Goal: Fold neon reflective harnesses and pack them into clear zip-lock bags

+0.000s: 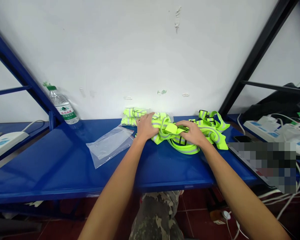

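Loosely heaped straps: neon yellow-green with grey bands (171, 128), lay tangled on the blue tabletop (65, 156), under and between both hands and trailing off to the right; black buckles (182, 140) showed among them.
Left hand (145, 128): reached over the heap's left end, fingers spread and laid on the material; could not tell whether they gripped or only pressed.
Right hand (192, 133): fingers and thumb bent round the loose straps, grasping them by the look of it.
Bundle at the wall: folded strap material (130, 115) sat just beyond the left hand, seemingly inside clear film; judged the tidied part.
Clear bag (110, 146): lay flat, left of the hands, apart from the straps; judged not yet used.
Progress: partway, by my reading; folding looked finished for the bundle, while the tangle remained unfolded and outside any bag.
Bottle (63, 105): stood far left, near the wall.
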Motion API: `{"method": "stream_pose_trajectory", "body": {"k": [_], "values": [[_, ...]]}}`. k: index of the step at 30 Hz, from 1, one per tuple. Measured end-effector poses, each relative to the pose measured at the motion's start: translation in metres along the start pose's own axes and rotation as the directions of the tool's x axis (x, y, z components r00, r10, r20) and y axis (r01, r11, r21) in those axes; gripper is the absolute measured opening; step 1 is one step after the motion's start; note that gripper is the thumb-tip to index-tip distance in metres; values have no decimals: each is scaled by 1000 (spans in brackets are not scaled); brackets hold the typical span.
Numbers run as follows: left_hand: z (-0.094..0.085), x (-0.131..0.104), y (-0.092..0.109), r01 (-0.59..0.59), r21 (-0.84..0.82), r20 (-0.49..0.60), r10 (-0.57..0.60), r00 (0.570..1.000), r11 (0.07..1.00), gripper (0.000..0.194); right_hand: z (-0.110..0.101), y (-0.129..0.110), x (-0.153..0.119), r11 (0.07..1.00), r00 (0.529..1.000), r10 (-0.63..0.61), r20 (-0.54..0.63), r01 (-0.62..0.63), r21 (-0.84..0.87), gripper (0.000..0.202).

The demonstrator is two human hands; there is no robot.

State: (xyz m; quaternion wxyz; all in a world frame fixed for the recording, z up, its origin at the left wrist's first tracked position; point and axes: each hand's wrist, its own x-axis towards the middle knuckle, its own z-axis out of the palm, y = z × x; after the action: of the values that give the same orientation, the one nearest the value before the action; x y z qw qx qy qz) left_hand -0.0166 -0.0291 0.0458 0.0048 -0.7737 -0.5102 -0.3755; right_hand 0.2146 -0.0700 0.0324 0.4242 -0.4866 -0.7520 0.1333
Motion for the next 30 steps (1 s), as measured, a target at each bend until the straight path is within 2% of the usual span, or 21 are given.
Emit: {"method": "stream_pose_trajectory", "body": {"k": [3, 5, 7, 9, 11, 13, 15, 16, 18, 19, 21, 23, 25, 27, 30], "values": [[3, 0, -5, -24, -94, 234, 45, 971, 995, 66, -5, -6, -3, 999, 977, 1, 213, -7, 31, 36], [6, 0, -10, -37, -116, 303, 71, 950, 993, 68, -10, -8, -6, 989, 937, 30, 347, -78, 126, 50], [11, -1, -15, -43, -113, 343, 79, 936, 993, 70, -14, -5, -7, 962, 913, 34, 406, -140, 236, 60], [15, -1, -18, -41, -113, 365, 80, 928, 993, 72, -15, 0, -5, 936, 943, 70, 325, -174, 304, 53], [18, -2, -19, -31, -118, 359, 72, 931, 993, 73, -11, 5, 0, 966, 985, 106, 134, -134, 221, 46], [19, -2, -17, -11, -120, 317, 48, 947, 993, 71, -6, 7, 8, 999, 999, 35, 7, -35, -8, 47], [19, -2, -13, 18, -107, 218, 6, 976, 994, 68, 0, 6, 17, 974, 998, -12, 61, 25, -226, 62], [18, -2, -11, 24, -102, 157, -8, 988, 994, 67, 3, 4, 22, 953, 992, 15, 123, 23, -303, 62], [15, -1, -7, 26, -97, 34, -23, 999, 995, 66, 5, 0, 30, 902, 970, 117, 214, -14, -431, 42], [13, -1, -5, 30, -93, -24, -32, 999, 995, 64, 4, -3, 35, 871, 963, 155, 221, -28, -490, 29], [9, 0, -3, 53, -80, -137, -63, 988, 995, 60, -2, -6, 43, 816, 975, 168, 149, -52, -576, 16], [6, 2, -3, 98, -65, -246, -111, 963, 993, 55, -14, -9, 51, 800, 992, 122, 8, -94, -593, 19], [4, 3, -2, 145, -62, -314, -157, 936, 987, 52, -29, -12, 60, 831, 987, 72, -143, -139, -539, 29], [3, 4, -2, 171, -69, -323, -184, 929, 983, 53, -42, -15, 70, 896, 962, 83, -261, -186, -403, 36], [0, 3, -1, 165, -65, -306, -177, 935, 984, 58, -56, -22, 89, 960, 920, 197, -338, -251, -123, 36]]}}
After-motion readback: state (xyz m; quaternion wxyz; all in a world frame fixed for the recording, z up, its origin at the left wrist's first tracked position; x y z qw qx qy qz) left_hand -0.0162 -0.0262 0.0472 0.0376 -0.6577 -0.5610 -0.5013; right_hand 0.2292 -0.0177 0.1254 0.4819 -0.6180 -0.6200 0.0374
